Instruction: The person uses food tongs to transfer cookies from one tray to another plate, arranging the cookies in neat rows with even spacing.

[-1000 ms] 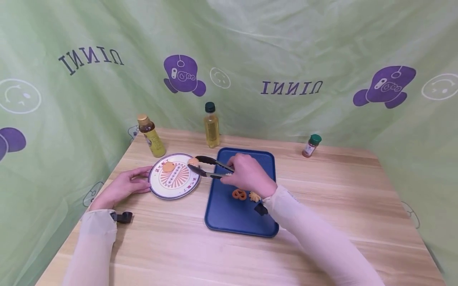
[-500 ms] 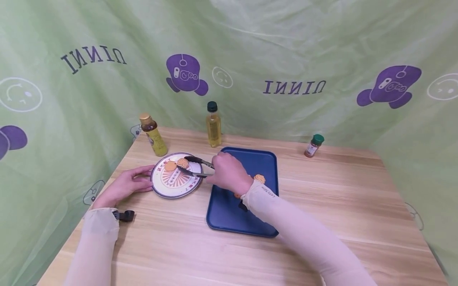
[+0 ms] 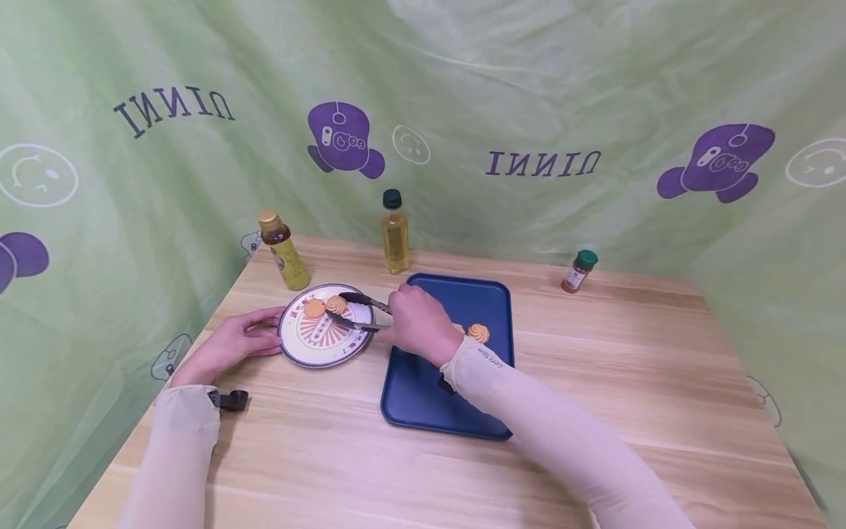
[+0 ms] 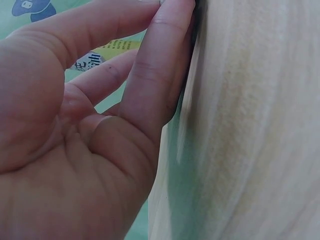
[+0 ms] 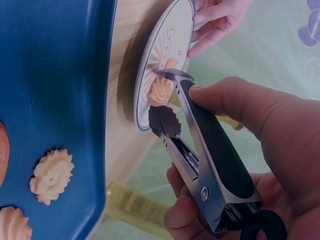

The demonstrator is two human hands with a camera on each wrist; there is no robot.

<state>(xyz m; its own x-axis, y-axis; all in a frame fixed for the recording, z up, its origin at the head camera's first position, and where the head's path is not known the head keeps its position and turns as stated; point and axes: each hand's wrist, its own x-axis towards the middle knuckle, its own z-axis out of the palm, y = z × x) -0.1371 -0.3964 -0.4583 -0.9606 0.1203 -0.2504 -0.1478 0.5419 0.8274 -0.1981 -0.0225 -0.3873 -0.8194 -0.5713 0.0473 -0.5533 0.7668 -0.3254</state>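
My right hand [image 3: 416, 323] grips black-tipped metal tongs [image 3: 360, 311], which reach left over a round patterned plate [image 3: 330, 347]. Between the spread tong tips a pale swirl cookie [image 3: 337, 303] rests on the plate, next to a flat orange cookie [image 3: 313, 308]. The right wrist view shows the tongs [image 5: 200, 145], the swirl cookie [image 5: 160, 90] against the upper tip, and the plate [image 5: 172, 45]. My left hand [image 3: 231, 342] lies flat on the table, fingers straight against the plate's left rim. In the left wrist view, my fingers [image 4: 150, 75] fill the frame.
A blue tray [image 3: 423, 397] sits right of the plate, holding a swirl cookie [image 3: 479, 332] and others [image 5: 51, 175]. Two bottles [image 3: 284, 250] [image 3: 394, 231] stand behind the plate, and a small spice jar [image 3: 578, 270] stands at back right. Green sheeting walls the wooden table [image 3: 661, 367].
My right hand has moved left with the tongs, carrying the swirl cookie from the plate's right edge to beside the orange cookie. My left hand has stayed at the rim.
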